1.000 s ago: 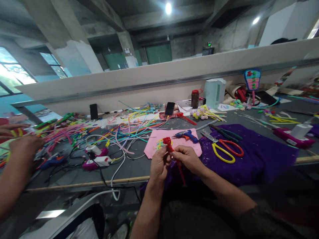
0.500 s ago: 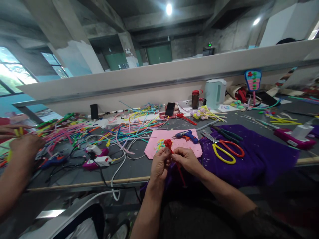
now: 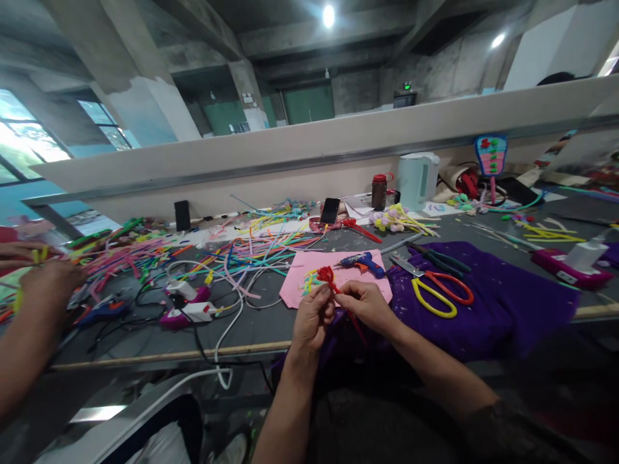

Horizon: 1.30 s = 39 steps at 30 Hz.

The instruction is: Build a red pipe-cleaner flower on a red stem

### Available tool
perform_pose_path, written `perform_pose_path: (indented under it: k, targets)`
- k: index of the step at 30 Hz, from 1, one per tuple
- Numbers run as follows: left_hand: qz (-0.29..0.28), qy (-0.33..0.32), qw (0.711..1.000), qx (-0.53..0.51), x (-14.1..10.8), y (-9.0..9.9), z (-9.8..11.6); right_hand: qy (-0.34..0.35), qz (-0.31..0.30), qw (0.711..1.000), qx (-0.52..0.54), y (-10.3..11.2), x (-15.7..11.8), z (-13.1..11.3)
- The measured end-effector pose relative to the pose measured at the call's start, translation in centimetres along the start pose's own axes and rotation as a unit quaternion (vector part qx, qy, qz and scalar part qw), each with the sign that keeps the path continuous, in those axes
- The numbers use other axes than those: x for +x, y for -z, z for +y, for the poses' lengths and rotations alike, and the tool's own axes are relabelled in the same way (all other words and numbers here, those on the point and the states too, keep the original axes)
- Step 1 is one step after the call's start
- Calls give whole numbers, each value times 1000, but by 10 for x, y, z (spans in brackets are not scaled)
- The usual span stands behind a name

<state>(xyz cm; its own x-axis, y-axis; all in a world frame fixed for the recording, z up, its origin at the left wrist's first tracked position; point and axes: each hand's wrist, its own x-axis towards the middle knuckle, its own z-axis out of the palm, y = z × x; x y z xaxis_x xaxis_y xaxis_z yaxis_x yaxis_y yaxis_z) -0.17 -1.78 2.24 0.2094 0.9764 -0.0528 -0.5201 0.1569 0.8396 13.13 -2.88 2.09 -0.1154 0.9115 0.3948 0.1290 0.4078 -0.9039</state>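
Between my two hands is a red pipe-cleaner flower [image 3: 325,275], its head up and a red stem hanging down below my right hand. My left hand [image 3: 313,314] pinches it just under the head. From the right, my right hand [image 3: 366,305] is closed on the red stem close to my left fingertips. Behind them lies a pink sheet [image 3: 293,274] with small yellow and green pieces [image 3: 311,281] on it. A blue glue gun [image 3: 363,263] rests on the sheet's far right part. Scissors [image 3: 435,293] with red and yellow handles lie on a purple cloth [image 3: 503,309].
Dark-handled pliers [image 3: 445,261] lie behind the scissors. Many coloured pipe cleaners [image 3: 261,248] spread to the left, near power strips [image 3: 186,314] and loose cables. A kettle [image 3: 418,182], a brown bottle [image 3: 380,193] and a phone [image 3: 330,211] stand at the back. Another person's hand [image 3: 51,283] works at far left.
The red flower has turned slightly in my fingers, and its stem has swung a little. My right hand has shifted slightly upward. Everything else on the table stays put.
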Motion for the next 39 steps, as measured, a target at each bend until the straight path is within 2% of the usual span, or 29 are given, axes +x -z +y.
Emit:
perform_pose_path:
  k: [4,7,12,16,22,25,30,34,39]
  targets:
    - [21,15,1000,-4,2,4,-4,3,-22,999,-28,-1,-2,0]
    - [10,25,999,-30,4,7,-4,-6,-29,999,-19,0,-3,-3]
    - [-9,51,992,-112,3,11,1,7,31,999,-33,13,1,-3]
    - [-19,66,988,-138,2,13,2,7,32,995,-97,23,1,-2]
    - [-48,92,979,-175,2,16,1,69,27,969,-238,33,-1,2]
    - [-51,96,979,-174,1,16,3,81,28,958,-274,41,0,7]
    - [-12,79,986,-146,2,16,7,66,58,948,-306,63,2,7]
    - [-3,64,990,-122,6,19,6,71,76,938,-330,80,3,6]
    - [-19,54,991,-121,10,23,9,108,47,945,-305,92,8,10]
